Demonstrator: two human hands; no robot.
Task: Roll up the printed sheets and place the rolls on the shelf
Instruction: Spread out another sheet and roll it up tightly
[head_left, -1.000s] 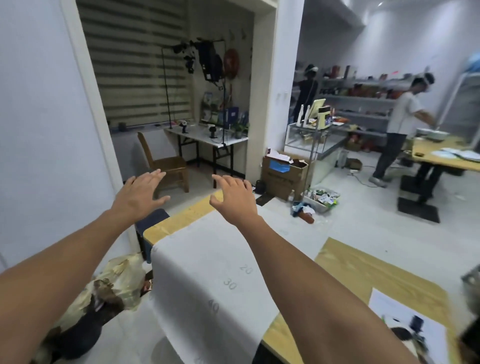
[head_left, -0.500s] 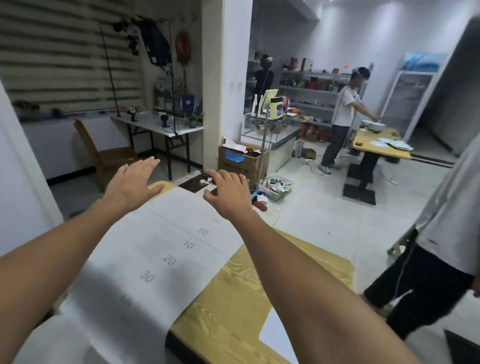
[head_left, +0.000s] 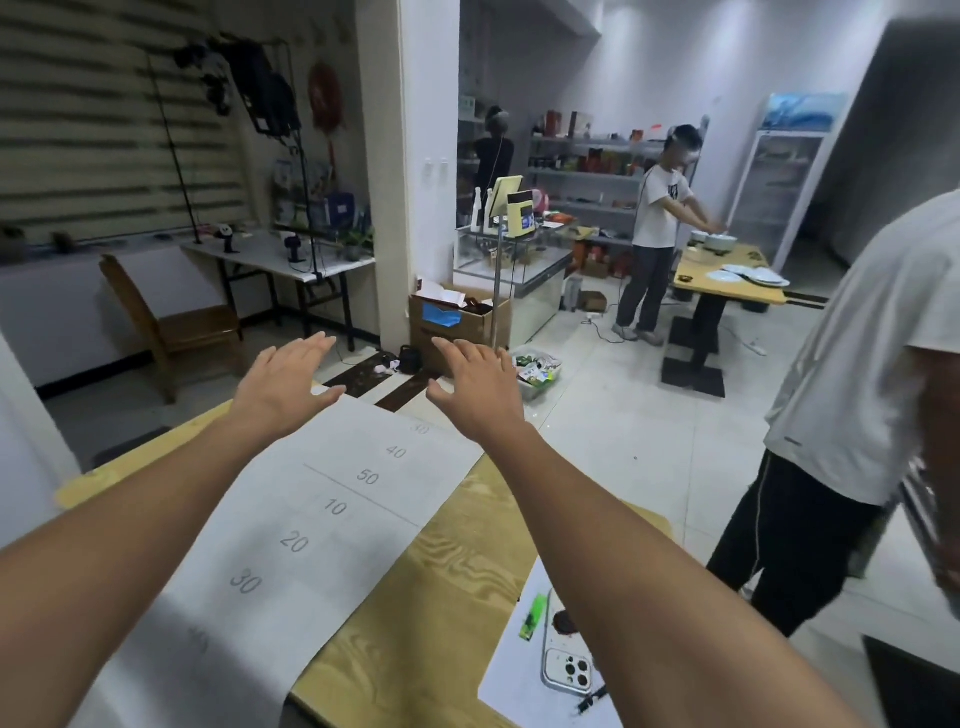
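A long white printed sheet (head_left: 311, 519) with grey numbers lies flat across the wooden table (head_left: 441, 597), running from the near left toward the far edge. My left hand (head_left: 283, 384) hovers over the sheet's far left part, palm down, fingers straight and spread. My right hand (head_left: 478, 389) is stretched out over the sheet's far right corner, fingers straight, holding nothing. Whether either palm touches the paper I cannot tell. A shelf (head_left: 587, 171) with goods stands against the far wall.
A smaller white sheet (head_left: 519, 670) at the near right carries a phone (head_left: 566, 660) and a green marker (head_left: 532, 618). A person in a white shirt (head_left: 857, 405) stands close on the right. Another person (head_left: 654, 234) works at a far table. A cardboard box (head_left: 452, 322) and chair (head_left: 166, 322) stand beyond.
The view has swung right and closer, so more of the numbered sheet and the table show. Both hands stay outstretched and open over the sheet's far end. A person has come in at the right.
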